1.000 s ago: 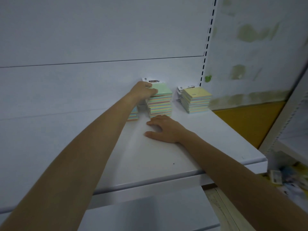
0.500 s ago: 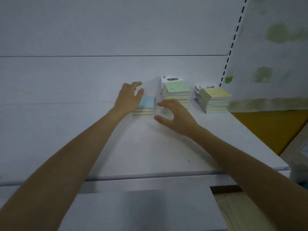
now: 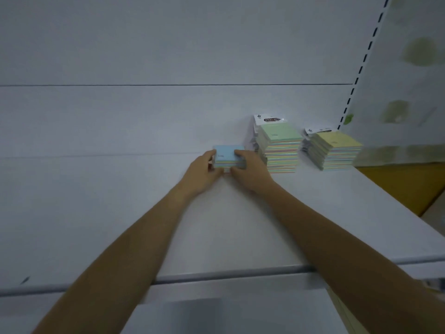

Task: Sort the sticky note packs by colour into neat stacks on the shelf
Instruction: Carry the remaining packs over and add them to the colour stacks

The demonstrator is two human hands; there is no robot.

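Observation:
Three stacks of sticky note packs stand at the back of the white shelf (image 3: pixel 240 237). The short blue-topped stack (image 3: pixel 227 154) is on the left. My left hand (image 3: pixel 203 173) grips its left side and my right hand (image 3: pixel 248 171) grips its right side, fingers wrapped over the edges. Right of it stands the tall green-topped stack (image 3: pixel 280 150), close to my right hand. Farther right is the yellow-topped stack (image 3: pixel 336 150). The lower part of the blue stack is hidden behind my hands.
A white back panel rises behind the stacks, with a slotted upright (image 3: pixel 361 63) at the right. The shelf's front edge (image 3: pixel 216 276) runs across below my forearms. A yellow-orange surface (image 3: pixel 404 186) lies beyond the shelf's right end.
Both hands moved inward from open poses and closed around the blue-topped stack. One second ago my left hand was on the green stack and my right lay flat on the shelf.

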